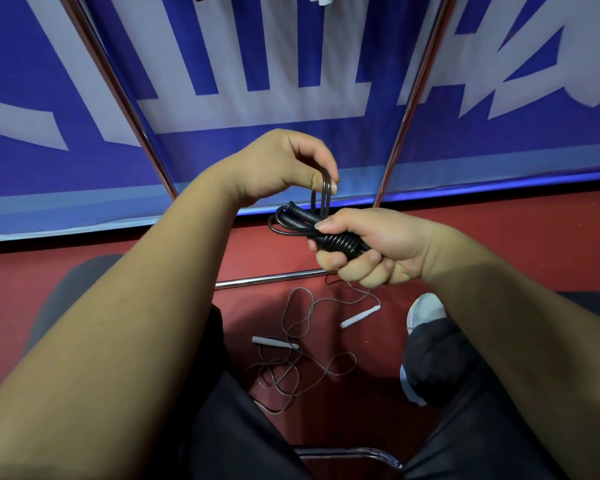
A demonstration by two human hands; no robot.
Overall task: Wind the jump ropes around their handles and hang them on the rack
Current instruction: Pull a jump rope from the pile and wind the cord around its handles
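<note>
A black jump rope [329,237] sits in my hands, most of its cord coiled tightly round the two black handles. My right hand [371,247] grips the coiled handles, thumb on top. Just above them, my left hand [284,164] pinches the last loop of black cord [323,192] and holds it upright. On the red floor below lies a second jump rope [291,362] with white handles, its thin cord loose and tangled between my legs. The chrome rack [125,95] rises in front of me, two slanted poles meeting a low crossbar [274,279].
A blue banner [326,140] with large white lettering hangs behind the rack. My dark trouser legs fill the lower corners, and a white shoe [425,311] rests by the right knee. A chrome chair edge [347,453] shows at the bottom. Handle ends hang at the top edge.
</note>
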